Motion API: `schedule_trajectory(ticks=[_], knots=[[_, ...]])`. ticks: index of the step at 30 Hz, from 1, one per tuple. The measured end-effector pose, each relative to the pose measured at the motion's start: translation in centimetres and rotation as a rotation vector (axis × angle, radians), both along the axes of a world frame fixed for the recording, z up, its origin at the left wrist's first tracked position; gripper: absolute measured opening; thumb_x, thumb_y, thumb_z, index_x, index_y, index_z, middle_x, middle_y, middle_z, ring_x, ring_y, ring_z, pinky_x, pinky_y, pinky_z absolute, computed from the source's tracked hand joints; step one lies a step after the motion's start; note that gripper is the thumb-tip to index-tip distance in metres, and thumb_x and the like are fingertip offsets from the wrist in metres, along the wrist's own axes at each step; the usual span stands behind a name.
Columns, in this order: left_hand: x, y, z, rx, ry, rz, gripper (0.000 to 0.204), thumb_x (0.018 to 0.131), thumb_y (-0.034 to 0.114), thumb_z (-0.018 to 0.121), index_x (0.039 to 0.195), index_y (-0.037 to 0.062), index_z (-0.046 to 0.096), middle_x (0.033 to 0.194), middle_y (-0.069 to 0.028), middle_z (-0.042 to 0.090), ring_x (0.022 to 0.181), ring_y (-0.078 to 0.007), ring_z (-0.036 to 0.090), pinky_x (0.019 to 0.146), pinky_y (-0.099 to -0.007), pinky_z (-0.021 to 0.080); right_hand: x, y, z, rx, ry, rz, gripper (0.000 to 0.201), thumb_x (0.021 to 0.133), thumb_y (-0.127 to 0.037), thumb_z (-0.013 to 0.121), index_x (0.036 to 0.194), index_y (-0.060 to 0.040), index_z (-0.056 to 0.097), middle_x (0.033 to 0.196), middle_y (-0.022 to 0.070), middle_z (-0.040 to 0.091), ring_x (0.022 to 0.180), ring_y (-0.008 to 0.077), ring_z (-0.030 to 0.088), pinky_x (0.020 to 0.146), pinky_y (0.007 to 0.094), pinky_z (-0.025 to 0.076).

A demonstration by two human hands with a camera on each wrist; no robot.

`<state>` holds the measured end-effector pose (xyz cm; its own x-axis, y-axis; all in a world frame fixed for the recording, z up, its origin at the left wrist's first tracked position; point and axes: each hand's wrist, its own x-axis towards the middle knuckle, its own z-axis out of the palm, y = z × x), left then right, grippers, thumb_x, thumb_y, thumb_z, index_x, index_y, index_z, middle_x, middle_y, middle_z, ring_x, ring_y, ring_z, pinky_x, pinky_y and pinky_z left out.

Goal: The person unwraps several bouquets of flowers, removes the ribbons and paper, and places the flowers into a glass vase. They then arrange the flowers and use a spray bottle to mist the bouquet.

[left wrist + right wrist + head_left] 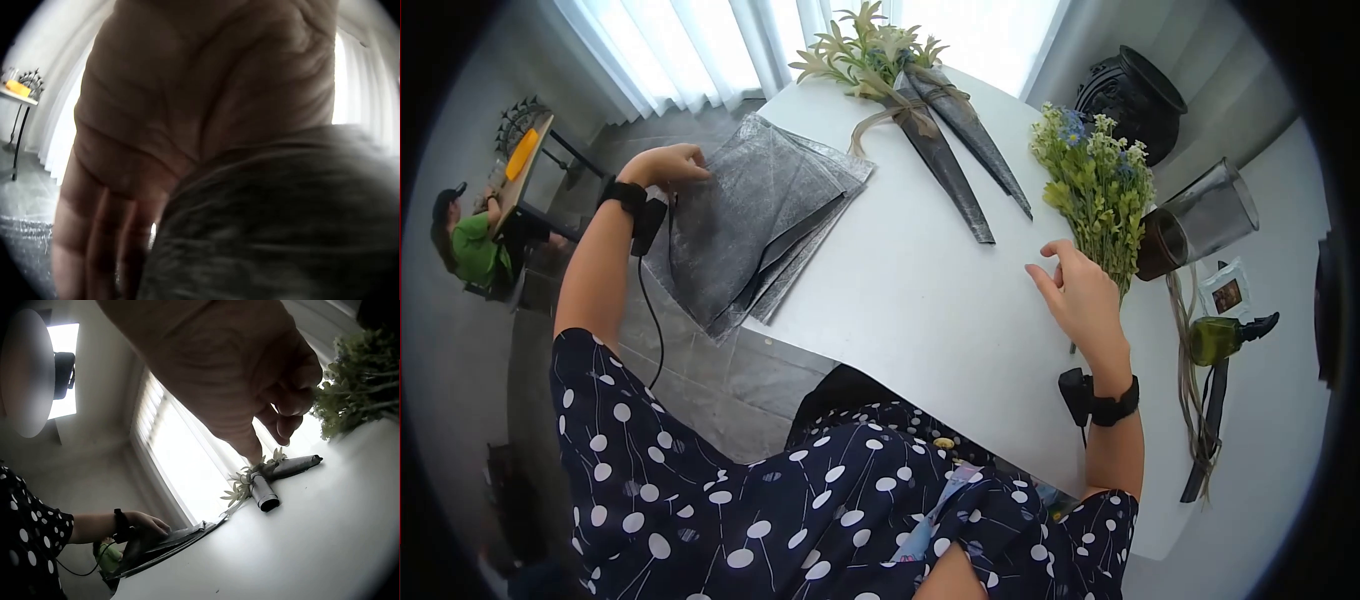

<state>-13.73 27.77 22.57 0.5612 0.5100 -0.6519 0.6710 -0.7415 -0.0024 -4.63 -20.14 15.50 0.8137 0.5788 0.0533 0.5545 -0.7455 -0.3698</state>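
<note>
Several sheets (750, 190) extend right from the left hand (664, 165), its hold unclear; the right hand (1084, 298), loose and empty, is nearer the flowers (1097, 185), which point away lengthwise.

- Left wrist: grey wrapping sheet (275, 231) is blurring, hiding the thumb of the left hand (206, 94); fingers (70, 250) are running off below.
- Right wrist: flower bunch (359, 387) is running past the right edge.

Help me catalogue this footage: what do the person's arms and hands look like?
The left hand and right hand are ungloved. Each wrist wears a black strap and a small black box with a thin dark cable. Dark navy sleeves, printed with white ovals on thin lines, end near the elbows.
</note>
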Motion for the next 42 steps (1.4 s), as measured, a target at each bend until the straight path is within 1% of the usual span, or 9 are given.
schedule_trajectory(ticks=[1,3,7,14,20,23,29,38,42], knots=[[-0.1,1.1,-0.9,-0.002,-0.003,-0.010,0.054,0.084,0.019,0.057,0.130,-0.0058,0.041,0.118,-0.0189,0.056,0.110,-0.0266,0.055,0.093,-0.0365,0.044,0.1,0.4,0.0,-0.002,-0.003,-0.010,0.028,0.084,-0.028,0.063,0.097,-0.0042,0.056,0.074,0.0099,0.062,0.065,0.0267,0.061,0.058,0.0377,0.046],[-0.4,4.3,-3.3,0.408,-0.154,-0.448,0.057,0.082,0.023,0.061,0.130,-0.0031,0.041,0.114,-0.0228,0.056,0.109,-0.0324,0.055,0.092,-0.0393,0.044,0.4,1.4,0.0,-0.041,0.026,0.038,0.029,0.084,-0.029,0.063,0.096,-0.0041,0.057,0.081,0.0113,0.064,0.071,0.0283,0.063,0.061,0.0385,0.048],[1.6,-2.9,0.1,0.454,-0.458,-0.642,0.046,0.085,0.024,0.059,0.124,0.0030,0.046,0.116,-0.0187,0.056,0.110,-0.0335,0.053,0.094,-0.0393,0.042,2.0,3.4,-1.7,-0.024,-0.029,0.098,0.030,0.083,-0.031,0.064,0.096,-0.0039,0.058,0.086,0.0112,0.064,0.074,0.0290,0.064,0.063,0.0385,0.050],[7.7,-15.0,-2.1,-0.128,-0.821,-0.884,0.026,0.091,0.020,0.053,0.109,0.0015,0.057,0.105,-0.0133,0.062,0.089,-0.0253,0.061,0.078,-0.0337,0.050,5.9,11.0,-5.7,0.007,-0.077,0.075,0.037,0.082,-0.036,0.064,0.096,-0.0025,0.058,0.094,0.0156,0.063,0.084,0.0333,0.064,0.072,0.0414,0.050],[9.8,-18.6,-8.0,-0.337,-0.866,-0.710,0.027,0.089,0.021,0.054,0.106,-0.0002,0.057,0.095,-0.0144,0.064,0.086,-0.0239,0.062,0.071,-0.0327,0.051,7.1,13.6,-6.2,0.088,0.036,0.013,0.036,0.079,-0.032,0.066,0.093,0.0003,0.056,0.089,0.0209,0.065,0.084,0.0365,0.064,0.072,0.0441,0.051],[9.0,-17.8,-9.0,-0.375,-0.714,-0.356,0.028,0.090,0.021,0.050,0.106,-0.0016,0.052,0.095,-0.0139,0.060,0.074,-0.0179,0.063,0.054,-0.0305,0.052,7.0,12.7,-5.4,0.215,0.075,0.025,0.033,0.079,-0.028,0.065,0.091,0.0012,0.055,0.083,0.0222,0.065,0.080,0.0373,0.064,0.070,0.0444,0.051],[6.6,-17.5,-9.2,-0.708,-0.928,0.009,0.031,0.093,0.017,0.046,0.117,-0.0031,0.043,0.106,-0.0159,0.057,0.075,-0.0205,0.064,0.060,-0.0298,0.053,2.4,7.3,-2.3,0.423,0.122,0.048,0.028,0.078,-0.023,0.064,0.086,0.0014,0.053,0.074,0.0230,0.061,0.065,0.0369,0.061,0.059,0.0432,0.047],[4.4,-21.7,-8.9,-0.946,-1.082,-0.202,0.027,0.095,0.015,0.048,0.115,-0.0026,0.044,0.103,-0.0127,0.058,0.077,-0.0160,0.063,0.060,-0.0251,0.050,-8.6,-2.7,-2.1,0.490,0.208,-0.034,0.019,0.079,-0.012,0.064,0.086,-0.0003,0.050,0.071,0.0180,0.056,0.057,0.0339,0.054,0.053,0.0396,0.043],[3.4,-24.4,-8.4,-1.029,-1.167,-0.292,0.026,0.093,0.009,0.049,0.116,-0.0026,0.043,0.111,-0.0129,0.055,0.089,-0.0177,0.062,0.070,-0.0269,0.050,-11.0,-4.0,-2.9,0.560,0.205,-0.097,0.021,0.081,-0.013,0.064,0.088,-0.0005,0.050,0.070,0.0173,0.055,0.055,0.0327,0.053,0.051,0.0376,0.043]])
